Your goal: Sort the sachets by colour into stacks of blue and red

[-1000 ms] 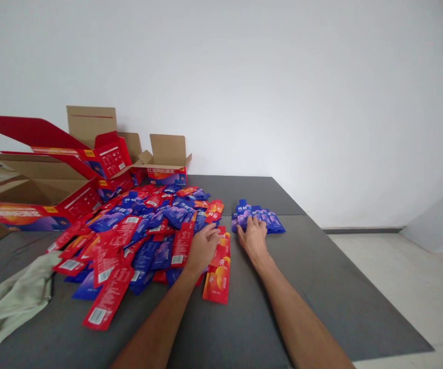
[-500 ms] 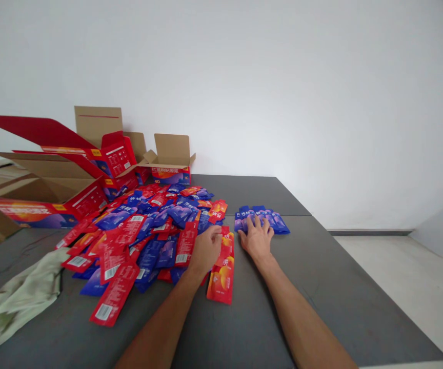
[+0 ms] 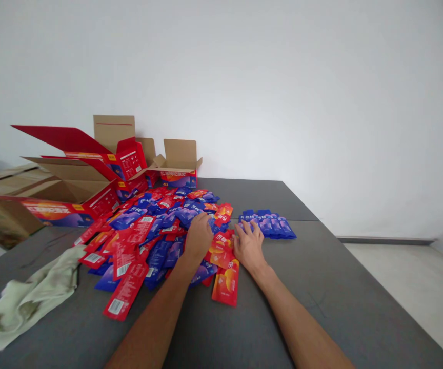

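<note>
Your left hand [image 3: 198, 237] lay palm-down on the sachet pile [image 3: 156, 230], fingers curled onto a blue sachet; whether they pinched it, you could not tell from this angle. Your right hand [image 3: 249, 246] rested flat, fingers spread, at the pile's right edge, fingertips just short of the row of blue sachets [image 3: 269, 224]. That row sat apart on the grey table [image 3: 321, 287], probably as sorted stock, long axes pointing away from you. Open cartons [image 3: 71, 184] stood behind; a green cloth [image 3: 33, 297] lay left.
</note>
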Demonstrator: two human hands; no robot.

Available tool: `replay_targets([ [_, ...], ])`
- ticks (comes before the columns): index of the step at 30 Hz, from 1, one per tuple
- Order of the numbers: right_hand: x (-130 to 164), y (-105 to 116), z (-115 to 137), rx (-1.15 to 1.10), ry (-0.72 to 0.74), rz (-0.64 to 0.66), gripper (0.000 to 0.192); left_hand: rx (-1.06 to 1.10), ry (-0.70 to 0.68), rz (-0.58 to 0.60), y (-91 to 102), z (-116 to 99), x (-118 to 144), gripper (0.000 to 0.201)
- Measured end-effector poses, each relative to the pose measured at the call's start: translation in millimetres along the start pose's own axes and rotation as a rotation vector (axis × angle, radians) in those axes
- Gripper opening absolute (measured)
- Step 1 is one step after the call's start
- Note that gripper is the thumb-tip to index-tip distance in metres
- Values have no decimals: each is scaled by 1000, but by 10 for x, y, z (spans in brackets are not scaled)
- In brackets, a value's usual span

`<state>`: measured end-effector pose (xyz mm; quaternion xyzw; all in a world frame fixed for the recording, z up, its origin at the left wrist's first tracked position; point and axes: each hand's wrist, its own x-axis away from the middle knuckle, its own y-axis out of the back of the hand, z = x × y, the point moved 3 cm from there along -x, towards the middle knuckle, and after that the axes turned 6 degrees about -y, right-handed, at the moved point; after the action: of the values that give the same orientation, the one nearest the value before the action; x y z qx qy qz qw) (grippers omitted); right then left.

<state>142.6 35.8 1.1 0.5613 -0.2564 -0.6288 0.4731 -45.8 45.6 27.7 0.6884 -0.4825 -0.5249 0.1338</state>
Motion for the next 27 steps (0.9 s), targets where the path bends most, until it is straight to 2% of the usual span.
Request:
replay_targets([
  [3,82,31,191,-64,87,7,36,-211,49,18,100,244,-199,36],
  [7,136,63,292,-115,120,19,35,-385,273,77,153,489,-288,45],
  [10,133,65,275,-129,108,24,34,-434,301,110,143,486,-273,44],
  [13,121,63,243,-152,95,27,33,-389,277,87,151,390,-251,41],
  [17,106,82,215,-214,78,15,34,-94,203,-12,162,224,-195,37],
  [19,94,102,205,-263,68,-3,35,89,210,-75,143,148,-133,31],
  [24,58,152,191,-448,15,-14,36,703,439,-94,-81,-26,92,24],
  [27,49,178,184,-619,-54,4,32,944,549,-94,-205,-137,208,27],
])
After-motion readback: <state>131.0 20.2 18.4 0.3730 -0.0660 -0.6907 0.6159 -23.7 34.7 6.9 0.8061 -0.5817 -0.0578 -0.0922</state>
